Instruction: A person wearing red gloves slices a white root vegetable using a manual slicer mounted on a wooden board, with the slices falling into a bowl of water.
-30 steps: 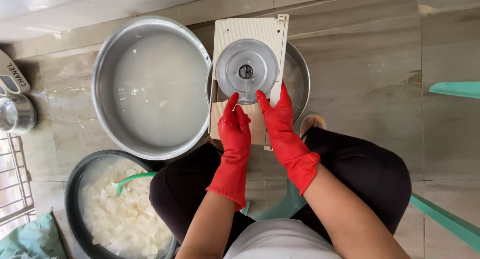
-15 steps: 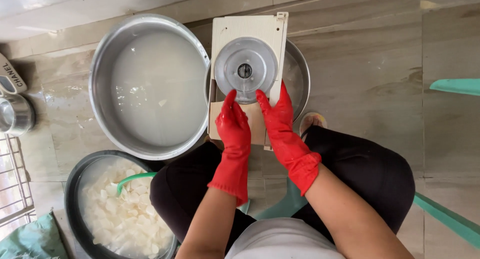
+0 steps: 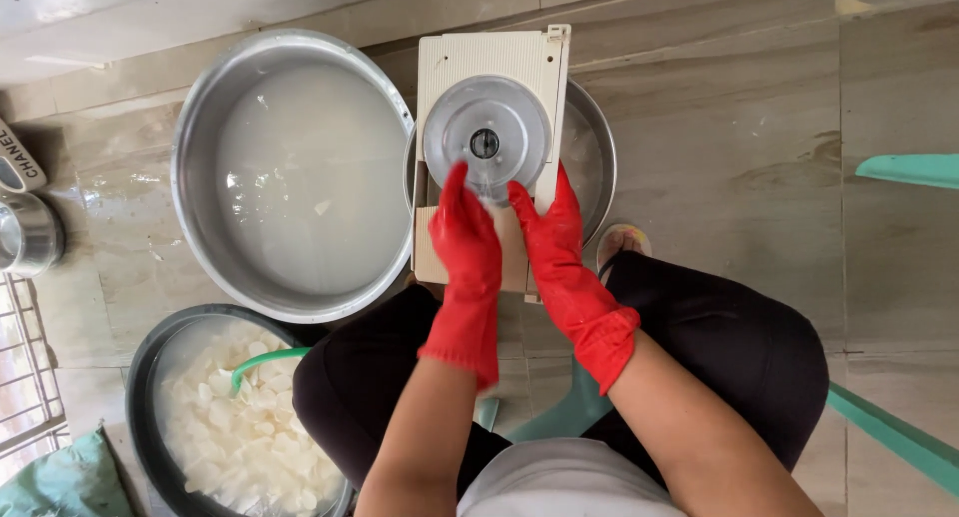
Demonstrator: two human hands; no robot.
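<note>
Your left hand (image 3: 468,239) and right hand (image 3: 547,239), both in red rubber gloves, rest side by side on the cream-coloured rectangular slicer board (image 3: 487,77), which lies across the smaller round steel basin (image 3: 591,147) on the tiled floor (image 3: 739,127) in front of your knees. The board is pale plastic with a ribbed upper face, and near its middle sits a round grey metal disc (image 3: 486,137) with a dark hub at its centre. The disc looks dull and smooth, and it hides most of the board's width. Your fingers (image 3: 456,182) lie pressed together, pointing toward the lower rim of the disc; whether they pinch anything beneath them, you cannot tell from here. To your left, just beside the board, stands the large round steel basin (image 3: 200,107) filled with cloudy water and a few white slivers. Nearer to you, by your left knee, a dark round tub (image 3: 140,397) holds a heap of white slices and a green curved handle (image 3: 262,360).
</note>
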